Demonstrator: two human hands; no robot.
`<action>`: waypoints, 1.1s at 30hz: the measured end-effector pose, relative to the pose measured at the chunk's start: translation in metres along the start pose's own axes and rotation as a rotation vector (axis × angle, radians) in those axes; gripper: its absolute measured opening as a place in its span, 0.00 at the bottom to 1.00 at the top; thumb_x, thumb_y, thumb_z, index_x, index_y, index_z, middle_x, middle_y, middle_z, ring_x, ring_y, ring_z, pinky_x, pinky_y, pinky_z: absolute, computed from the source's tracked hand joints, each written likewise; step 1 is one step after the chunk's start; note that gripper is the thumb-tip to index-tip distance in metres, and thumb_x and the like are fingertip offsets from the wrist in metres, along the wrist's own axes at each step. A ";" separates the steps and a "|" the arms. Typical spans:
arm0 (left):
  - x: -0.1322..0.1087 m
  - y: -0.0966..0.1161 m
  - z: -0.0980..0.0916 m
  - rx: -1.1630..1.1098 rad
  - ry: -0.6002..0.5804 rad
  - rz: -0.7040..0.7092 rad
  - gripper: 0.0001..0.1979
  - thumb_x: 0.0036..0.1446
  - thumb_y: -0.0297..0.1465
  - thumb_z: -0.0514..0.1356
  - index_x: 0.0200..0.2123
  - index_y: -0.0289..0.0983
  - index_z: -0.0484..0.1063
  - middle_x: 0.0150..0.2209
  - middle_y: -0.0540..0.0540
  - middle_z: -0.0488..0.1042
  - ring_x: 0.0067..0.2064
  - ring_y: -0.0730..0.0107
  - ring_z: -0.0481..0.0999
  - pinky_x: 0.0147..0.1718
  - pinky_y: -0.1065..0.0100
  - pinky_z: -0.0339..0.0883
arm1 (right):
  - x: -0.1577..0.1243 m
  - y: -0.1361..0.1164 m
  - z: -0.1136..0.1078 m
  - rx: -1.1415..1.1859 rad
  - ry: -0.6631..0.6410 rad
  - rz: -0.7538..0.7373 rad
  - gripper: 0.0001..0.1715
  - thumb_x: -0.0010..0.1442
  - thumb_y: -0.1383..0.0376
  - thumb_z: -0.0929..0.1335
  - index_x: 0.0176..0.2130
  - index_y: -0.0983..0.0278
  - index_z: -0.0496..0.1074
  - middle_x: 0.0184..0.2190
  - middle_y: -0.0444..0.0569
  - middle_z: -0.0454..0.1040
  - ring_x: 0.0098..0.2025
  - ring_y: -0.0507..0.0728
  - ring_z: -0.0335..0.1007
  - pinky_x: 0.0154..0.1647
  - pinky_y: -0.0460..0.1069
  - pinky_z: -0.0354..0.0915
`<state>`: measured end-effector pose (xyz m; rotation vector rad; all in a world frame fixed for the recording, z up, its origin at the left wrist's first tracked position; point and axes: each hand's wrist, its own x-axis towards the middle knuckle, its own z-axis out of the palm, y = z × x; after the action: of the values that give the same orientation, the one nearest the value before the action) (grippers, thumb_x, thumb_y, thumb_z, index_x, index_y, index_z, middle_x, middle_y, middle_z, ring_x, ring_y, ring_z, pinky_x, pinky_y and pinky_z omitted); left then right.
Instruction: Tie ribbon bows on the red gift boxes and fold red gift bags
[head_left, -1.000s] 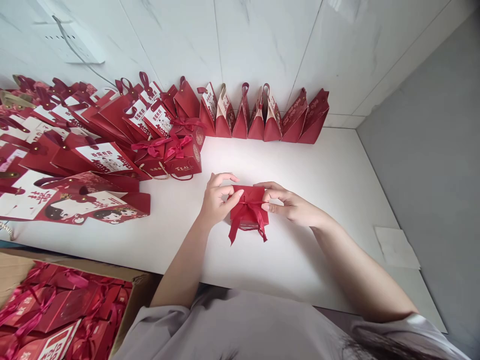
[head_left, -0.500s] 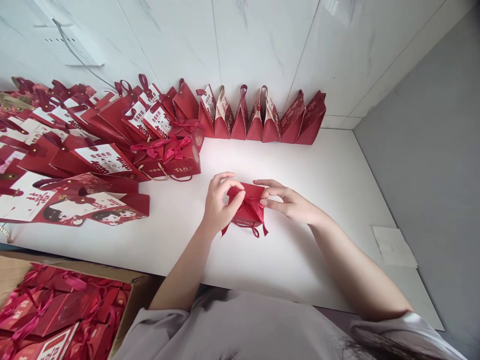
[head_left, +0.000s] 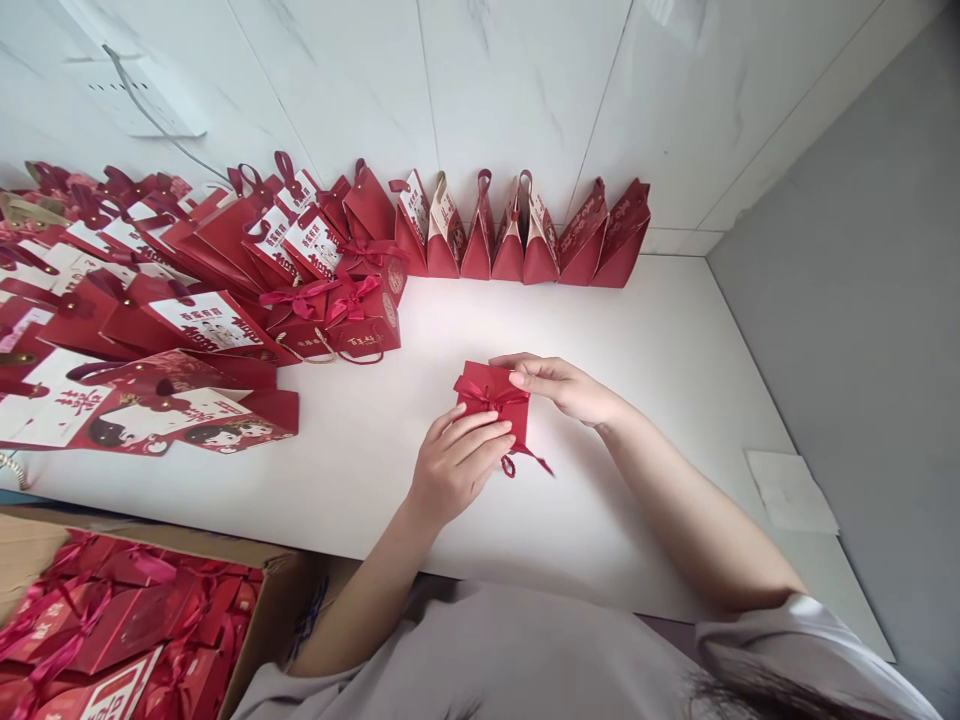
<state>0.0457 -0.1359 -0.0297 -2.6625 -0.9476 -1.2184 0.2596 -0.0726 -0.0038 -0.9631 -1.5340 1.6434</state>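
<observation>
A small red gift box [head_left: 474, 377] stands on the white table in front of me, with a red ribbon [head_left: 491, 396] tied in a bow across its top. My left hand [head_left: 459, 462] lies over its near side, fingers stretched out and resting flat against it. At the far right corner, my right hand [head_left: 564, 388] grips the box, its thumb on top and the other fingers behind. A ribbon tail and a small loop of red cord [head_left: 508, 467] poke out below the box's front edge. Much of the front face is hidden by my left hand.
Left of my hands stand two ribboned gift boxes [head_left: 364, 330] and many red gift bags [head_left: 135, 315]. A row of red bags [head_left: 540, 262] lines the wall. An open cardboard carton [head_left: 279, 590] of ribboned boxes sits lower left. White paper [head_left: 791, 490] lies at the table's right.
My left hand has let go of the bow and come down flat over the box's near side. The right hand has shifted slightly left from the ribbon onto the box's corner.
</observation>
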 end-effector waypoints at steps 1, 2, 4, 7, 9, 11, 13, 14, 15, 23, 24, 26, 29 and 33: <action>-0.002 -0.001 0.002 -0.018 0.014 0.010 0.12 0.57 0.22 0.61 0.43 0.41 0.75 0.43 0.51 0.82 0.50 0.67 0.79 0.56 0.62 0.66 | 0.003 0.001 0.000 0.015 -0.017 -0.006 0.21 0.59 0.49 0.69 0.27 0.64 0.73 0.58 0.51 0.70 0.60 0.63 0.64 0.64 0.59 0.52; -0.003 -0.001 0.003 -0.036 0.018 0.017 0.12 0.57 0.21 0.61 0.43 0.40 0.74 0.43 0.51 0.82 0.50 0.68 0.79 0.54 0.64 0.68 | 0.007 0.002 0.000 0.031 -0.036 -0.013 0.20 0.59 0.50 0.70 0.28 0.64 0.74 0.57 0.51 0.71 0.59 0.63 0.65 0.63 0.59 0.53; -0.005 -0.004 0.003 -0.072 0.013 0.021 0.12 0.58 0.21 0.60 0.43 0.40 0.74 0.44 0.50 0.82 0.49 0.68 0.80 0.53 0.64 0.69 | 0.013 0.005 -0.002 0.061 -0.057 -0.016 0.19 0.57 0.51 0.71 0.28 0.64 0.74 0.56 0.51 0.72 0.57 0.62 0.67 0.62 0.59 0.54; -0.007 -0.008 0.002 -0.133 -0.011 0.001 0.12 0.58 0.21 0.59 0.43 0.41 0.73 0.44 0.50 0.82 0.49 0.68 0.80 0.51 0.64 0.71 | 0.021 0.012 -0.009 0.089 -0.032 0.027 0.20 0.55 0.51 0.73 0.26 0.64 0.73 0.57 0.52 0.71 0.56 0.63 0.68 0.59 0.59 0.57; -0.008 -0.009 0.001 -0.172 -0.024 -0.023 0.12 0.58 0.21 0.58 0.43 0.41 0.73 0.44 0.49 0.82 0.50 0.67 0.79 0.49 0.64 0.71 | 0.022 0.013 -0.014 0.086 -0.024 0.049 0.21 0.55 0.51 0.73 0.24 0.65 0.70 0.57 0.54 0.70 0.56 0.64 0.68 0.58 0.59 0.58; -0.009 -0.009 0.001 -0.197 -0.031 -0.042 0.13 0.57 0.20 0.59 0.43 0.40 0.73 0.44 0.48 0.81 0.51 0.66 0.79 0.48 0.64 0.72 | 0.021 0.009 -0.017 0.044 -0.021 0.038 0.20 0.55 0.52 0.72 0.25 0.64 0.69 0.56 0.54 0.72 0.58 0.64 0.67 0.59 0.59 0.57; -0.009 -0.009 0.003 -0.207 -0.032 -0.050 0.13 0.56 0.20 0.59 0.43 0.39 0.72 0.44 0.47 0.81 0.51 0.64 0.78 0.47 0.63 0.72 | 0.018 0.002 -0.017 -0.038 0.011 0.007 0.17 0.57 0.52 0.72 0.29 0.63 0.70 0.55 0.54 0.72 0.60 0.63 0.64 0.61 0.59 0.55; -0.009 -0.009 0.003 -0.208 -0.030 -0.049 0.13 0.56 0.20 0.59 0.42 0.39 0.72 0.44 0.46 0.81 0.51 0.64 0.78 0.46 0.63 0.72 | 0.017 -0.003 -0.016 -0.093 0.037 -0.015 0.16 0.58 0.52 0.71 0.32 0.63 0.70 0.56 0.54 0.71 0.61 0.63 0.63 0.61 0.59 0.54; -0.009 -0.008 0.004 -0.207 -0.025 -0.046 0.13 0.56 0.20 0.59 0.42 0.39 0.72 0.44 0.46 0.81 0.51 0.63 0.79 0.46 0.62 0.72 | 0.016 -0.007 -0.013 -0.153 0.061 -0.041 0.16 0.59 0.52 0.70 0.33 0.62 0.71 0.57 0.54 0.70 0.61 0.62 0.63 0.62 0.60 0.54; -0.008 -0.008 0.005 -0.204 -0.003 -0.029 0.15 0.56 0.20 0.59 0.44 0.40 0.72 0.45 0.46 0.80 0.51 0.62 0.78 0.47 0.60 0.73 | 0.018 -0.008 0.008 -0.362 0.028 -0.141 0.14 0.58 0.55 0.71 0.32 0.62 0.73 0.54 0.55 0.70 0.59 0.62 0.65 0.61 0.59 0.55; -0.008 -0.008 0.005 -0.211 0.002 -0.028 0.15 0.56 0.20 0.59 0.44 0.40 0.71 0.45 0.46 0.80 0.51 0.62 0.78 0.47 0.60 0.73 | 0.017 -0.006 0.008 -0.343 0.034 -0.139 0.13 0.58 0.55 0.71 0.31 0.63 0.73 0.54 0.55 0.70 0.59 0.62 0.66 0.61 0.58 0.56; -0.008 -0.007 0.004 -0.236 0.003 -0.038 0.14 0.56 0.20 0.59 0.44 0.40 0.71 0.45 0.46 0.80 0.50 0.62 0.78 0.48 0.58 0.73 | 0.016 -0.001 0.008 -0.318 0.059 -0.139 0.13 0.59 0.55 0.71 0.31 0.63 0.72 0.55 0.54 0.70 0.57 0.61 0.68 0.60 0.57 0.57; -0.010 -0.005 0.001 -0.329 -0.005 -0.115 0.12 0.57 0.21 0.57 0.42 0.40 0.70 0.44 0.45 0.80 0.47 0.62 0.78 0.45 0.57 0.73 | 0.012 0.003 0.008 -0.323 0.104 -0.156 0.14 0.60 0.55 0.70 0.30 0.62 0.71 0.55 0.54 0.70 0.55 0.60 0.69 0.58 0.57 0.58; -0.010 0.002 -0.005 -0.590 0.027 -0.384 0.04 0.62 0.25 0.52 0.37 0.39 0.63 0.38 0.44 0.78 0.37 0.67 0.75 0.33 0.64 0.70 | 0.009 0.005 0.010 -0.347 0.155 -0.200 0.13 0.62 0.56 0.69 0.31 0.61 0.70 0.54 0.53 0.70 0.55 0.60 0.69 0.57 0.56 0.59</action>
<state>0.0385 -0.1438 -0.0328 -2.9543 -1.3127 -1.8618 0.2468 -0.0704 -0.0092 -1.0496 -1.7778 1.1597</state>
